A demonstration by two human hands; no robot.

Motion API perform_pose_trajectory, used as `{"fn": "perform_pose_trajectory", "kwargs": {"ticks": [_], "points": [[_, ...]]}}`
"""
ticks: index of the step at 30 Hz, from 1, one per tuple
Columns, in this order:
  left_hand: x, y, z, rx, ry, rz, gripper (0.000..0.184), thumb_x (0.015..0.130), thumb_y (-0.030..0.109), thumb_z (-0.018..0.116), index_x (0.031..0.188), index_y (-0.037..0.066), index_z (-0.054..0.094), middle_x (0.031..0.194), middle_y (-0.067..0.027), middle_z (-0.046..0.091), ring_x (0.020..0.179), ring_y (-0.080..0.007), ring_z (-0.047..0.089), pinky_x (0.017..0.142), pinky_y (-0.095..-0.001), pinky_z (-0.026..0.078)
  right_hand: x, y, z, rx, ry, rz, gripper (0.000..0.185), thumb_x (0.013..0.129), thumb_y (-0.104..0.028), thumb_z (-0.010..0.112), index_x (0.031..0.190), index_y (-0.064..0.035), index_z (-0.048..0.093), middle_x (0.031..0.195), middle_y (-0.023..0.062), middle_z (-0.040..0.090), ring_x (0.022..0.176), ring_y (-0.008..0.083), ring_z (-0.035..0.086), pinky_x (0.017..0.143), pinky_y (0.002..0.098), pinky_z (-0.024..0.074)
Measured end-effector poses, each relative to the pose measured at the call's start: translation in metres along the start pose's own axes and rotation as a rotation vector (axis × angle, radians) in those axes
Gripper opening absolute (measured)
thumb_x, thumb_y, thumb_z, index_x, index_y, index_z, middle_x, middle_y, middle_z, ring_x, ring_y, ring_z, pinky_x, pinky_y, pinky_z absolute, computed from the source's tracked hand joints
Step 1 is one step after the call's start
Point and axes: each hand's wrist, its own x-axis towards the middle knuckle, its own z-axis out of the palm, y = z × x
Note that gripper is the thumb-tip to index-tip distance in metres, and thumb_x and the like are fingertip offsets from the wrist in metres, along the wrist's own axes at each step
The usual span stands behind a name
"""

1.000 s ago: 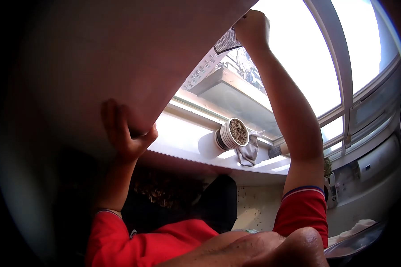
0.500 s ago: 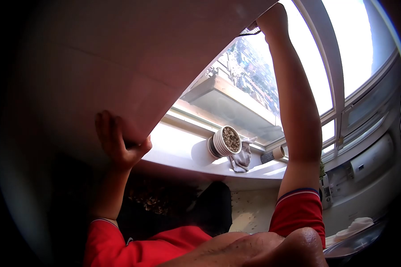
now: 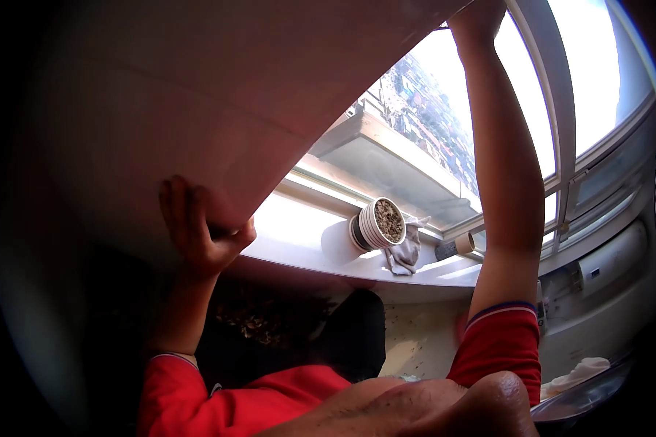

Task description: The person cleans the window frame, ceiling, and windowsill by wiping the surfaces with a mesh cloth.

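A large smooth panel (image 3: 233, 124) with a straight slanting edge fills the upper left of the view. At its lower corner, my left hand (image 3: 200, 237) grips the panel, fingers along the face and thumb at the edge. My right hand (image 3: 479, 23) is raised high at the panel's upper end, in front of the bright window. Its fingers are cut off by the frame and hidden by the panel. A thin dark bit of something shows beside that hand; what it is I cannot make out.
On the white windowsill (image 3: 299, 237) stands a ribbed white pot (image 3: 380, 224) of dry soil, beside a crumpled grey cloth (image 3: 404, 255) and a small cylinder (image 3: 455, 247) on its side. A white appliance (image 3: 612, 255) is at right. Below it, a pale cloth (image 3: 579, 375) lies by a shiny rim.
My right hand has moved up and to the right; the dark mesh beside it is now almost out of sight. My left hand keeps its grip on the panel. The view has shifted slightly.
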Motion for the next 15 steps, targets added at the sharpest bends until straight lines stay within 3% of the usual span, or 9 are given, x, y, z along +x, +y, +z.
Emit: {"fn": "perform_pose_trajectory", "kwargs": {"ticks": [2, 4, 7, 10, 11, 14, 15], "points": [[0.004, 0.003, -0.001, -0.019, 0.019, -0.011, 0.084, 0.078, 0.035, 0.076, 0.146, -0.004, 0.046, 0.153, -0.0328, 0.043, 0.141, -0.0539, 0.042, 0.114, -0.0652, 0.038, -0.011, -0.005, 0.005, 0.084, -0.152, 0.195, 0.026, 0.086, -0.027, 0.070, 0.076, -0.0026, 0.068, 0.074, 0.0216, 0.069, 0.075, 0.0379, 0.071, 0.065, 0.0448, 0.0515], [0.008, 0.001, 0.001, -0.031, 0.034, -0.012, 0.081, 0.077, 0.033, 0.077, 0.143, -0.004, 0.048, 0.151, -0.0333, 0.045, 0.139, -0.0549, 0.044, 0.113, -0.0658, 0.040, -0.045, -0.017, 0.011, 0.175, -0.088, 0.197, 0.028, 0.087, -0.025, 0.070, 0.078, 0.0014, 0.070, 0.074, 0.0237, 0.069, 0.074, 0.0381, 0.071, 0.064, 0.0450, 0.0509], [0.003, 0.002, -0.002, -0.024, 0.012, -0.025, 0.082, 0.078, 0.033, 0.076, 0.144, -0.004, 0.047, 0.152, -0.0333, 0.044, 0.140, -0.0544, 0.043, 0.114, -0.0655, 0.039, -0.054, -0.022, -0.002, 0.264, -0.219, 0.337, 0.027, 0.088, -0.023, 0.068, 0.080, 0.0021, 0.073, 0.075, 0.0242, 0.070, 0.073, 0.0382, 0.071, 0.064, 0.0437, 0.0514], [0.002, 0.004, 0.001, -0.029, 0.007, -0.015, 0.085, 0.078, 0.034, 0.075, 0.147, -0.004, 0.045, 0.154, -0.0328, 0.041, 0.144, -0.0525, 0.039, 0.116, -0.0643, 0.036, -0.013, -0.026, -0.019, 0.383, -0.118, 0.388, 0.027, 0.089, -0.022, 0.067, 0.079, 0.0017, 0.074, 0.077, 0.0239, 0.070, 0.071, 0.0367, 0.071, 0.063, 0.0427, 0.0506], [0.002, 0.003, -0.001, -0.034, -0.001, -0.005, 0.088, 0.079, 0.036, 0.075, 0.150, -0.003, 0.042, 0.156, -0.0324, 0.039, 0.146, -0.0513, 0.036, 0.117, -0.0637, 0.034, 0.007, -0.027, -0.024, 0.361, -0.123, 0.380, 0.028, 0.089, -0.022, 0.067, 0.074, 0.0009, 0.072, 0.073, 0.0219, 0.070, 0.066, 0.0327, 0.071, 0.060, 0.0416, 0.0507], [0.005, 0.002, -0.001, -0.035, 0.007, 0.005, 0.091, 0.078, 0.037, 0.075, 0.153, -0.002, 0.040, 0.157, -0.0322, 0.037, 0.147, -0.0504, 0.035, 0.118, -0.0628, 0.033, 0.018, -0.016, -0.016, -0.151, -0.106, -0.061, 0.028, 0.089, -0.019, 0.066, 0.068, 0.0000, 0.070, 0.066, 0.0203, 0.067, 0.063, 0.0295, 0.070, 0.058, 0.0419, 0.0515], [0.006, 0.003, -0.001, -0.031, 0.018, 0.001, 0.091, 0.078, 0.036, 0.076, 0.153, -0.002, 0.040, 0.157, -0.0324, 0.038, 0.146, -0.0506, 0.036, 0.118, -0.0627, 0.033, 0.008, -0.016, -0.017, 0.229, -0.358, 0.391, 0.031, 0.089, -0.016, 0.063, 0.063, -0.0001, 0.065, 0.059, 0.0197, 0.062, 0.060, 0.0300, 0.069, 0.057, 0.0430, 0.0524]]}}
